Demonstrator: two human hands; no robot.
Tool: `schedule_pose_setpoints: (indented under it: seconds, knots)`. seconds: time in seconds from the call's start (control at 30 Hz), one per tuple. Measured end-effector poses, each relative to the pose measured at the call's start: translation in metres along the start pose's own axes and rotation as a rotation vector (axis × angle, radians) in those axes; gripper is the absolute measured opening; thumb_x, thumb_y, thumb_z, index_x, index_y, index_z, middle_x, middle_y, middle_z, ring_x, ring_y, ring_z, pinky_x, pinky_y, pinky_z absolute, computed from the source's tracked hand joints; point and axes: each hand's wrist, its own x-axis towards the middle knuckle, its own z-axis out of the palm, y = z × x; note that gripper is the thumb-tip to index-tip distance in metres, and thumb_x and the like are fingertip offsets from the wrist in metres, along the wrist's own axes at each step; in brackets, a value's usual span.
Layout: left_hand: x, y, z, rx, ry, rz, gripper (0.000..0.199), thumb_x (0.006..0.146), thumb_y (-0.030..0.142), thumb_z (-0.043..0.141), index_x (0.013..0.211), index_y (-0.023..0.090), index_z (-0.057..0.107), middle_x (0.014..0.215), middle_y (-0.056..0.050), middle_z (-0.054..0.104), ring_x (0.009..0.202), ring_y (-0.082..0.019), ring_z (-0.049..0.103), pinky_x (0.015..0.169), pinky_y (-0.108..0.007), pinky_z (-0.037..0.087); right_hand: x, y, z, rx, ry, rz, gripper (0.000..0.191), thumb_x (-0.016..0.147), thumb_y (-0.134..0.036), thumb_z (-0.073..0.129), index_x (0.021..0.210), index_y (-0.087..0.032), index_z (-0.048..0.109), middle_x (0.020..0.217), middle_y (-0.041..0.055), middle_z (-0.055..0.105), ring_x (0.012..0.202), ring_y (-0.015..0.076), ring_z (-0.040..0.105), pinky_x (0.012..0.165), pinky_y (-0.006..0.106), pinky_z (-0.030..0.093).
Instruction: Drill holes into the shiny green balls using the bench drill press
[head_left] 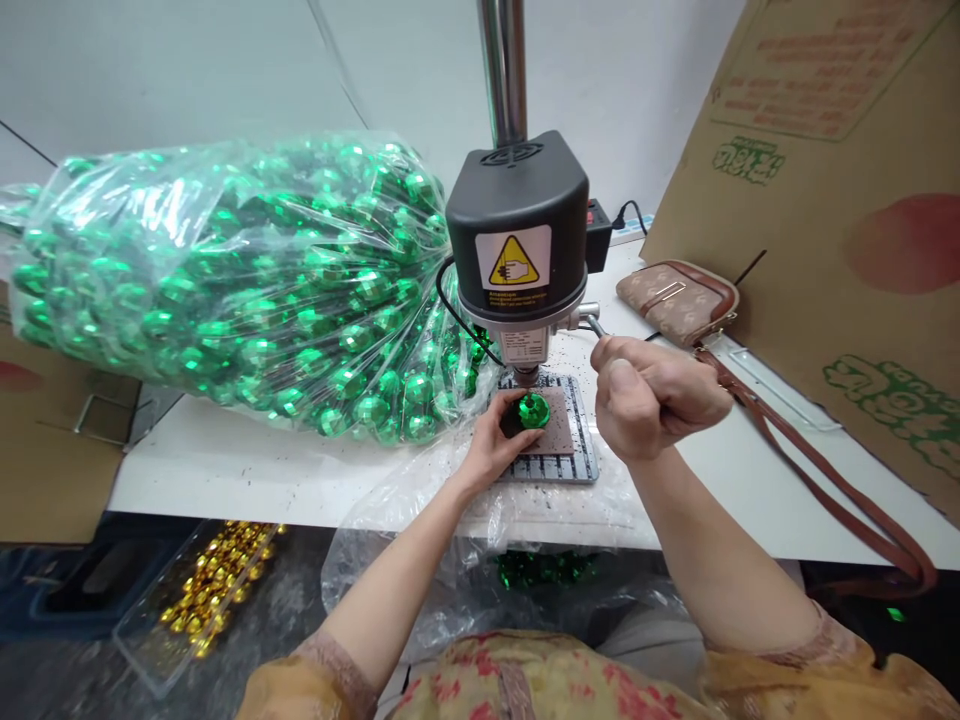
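Note:
A shiny green faceted ball [534, 411] rests on a brownish square board [556, 436] under the chuck of a black bench drill press [517, 215]. My left hand [499, 435] curls around the ball's left side, thumb and fingers gripping it. The board lies on the drill's slotted metal base [585, 455], which is strewn with dark specks. To the right of the drill head, my right hand [652, 395] is closed in a fist around the metal feed lever [594, 322]. Most of the lever's end is hidden by the fingers.
A clear plastic bag [247, 290] packed with green balls lies left of the drill. At right are a patterned purse [679, 300] with a brown strap and a large cardboard box [840, 230]. Below the table's edge, a clear bin [161, 660] holds gold balls.

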Motion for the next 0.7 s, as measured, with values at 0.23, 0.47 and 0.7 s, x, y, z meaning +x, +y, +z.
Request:
schedule_pose_setpoints:
  seconds: [0.23, 0.47, 0.7]
  knots:
    - [0.000, 0.001, 0.000, 0.018, 0.006, -0.013, 0.055, 0.081, 0.038, 0.083, 0.127, 0.021, 0.059, 0.122, -0.009, 0.070, 0.114, -0.026, 0.067, 0.102, -0.043, 0.053, 0.020, -0.009, 0.012, -0.064, 0.111, 0.208, 0.050, 0.087, -0.013, 0.060, 0.052, -0.017, 0.024, 0.045, -0.0069, 0.026, 0.038, 0.0026, 0.025, 0.042, 0.025, 0.019]
    - [-0.005, 0.003, 0.007, -0.016, 0.150, -0.050, 0.054, 0.080, 0.042, 0.084, 0.124, 0.020, 0.061, 0.121, -0.010, 0.070, 0.112, -0.026, 0.068, 0.099, -0.043, 0.055, 0.076, 0.005, 0.029, -0.071, 0.133, 0.487, 0.049, 0.090, -0.022, 0.066, 0.054, -0.020, 0.033, 0.044, -0.0078, 0.033, 0.037, 0.0021, 0.029, 0.039, 0.023, 0.023]
    - [-0.072, 0.047, -0.007, 0.117, -0.030, 0.168, 0.043, 0.086, 0.042, 0.078, 0.124, 0.028, 0.066, 0.121, -0.010, 0.068, 0.111, -0.026, 0.069, 0.092, -0.038, 0.058, 0.074, 0.011, 0.026, -0.108, 0.108, 0.469, 0.052, 0.091, -0.036, 0.067, 0.056, -0.021, 0.031, 0.045, -0.0070, 0.030, 0.038, 0.0032, 0.026, 0.038, 0.026, 0.022]
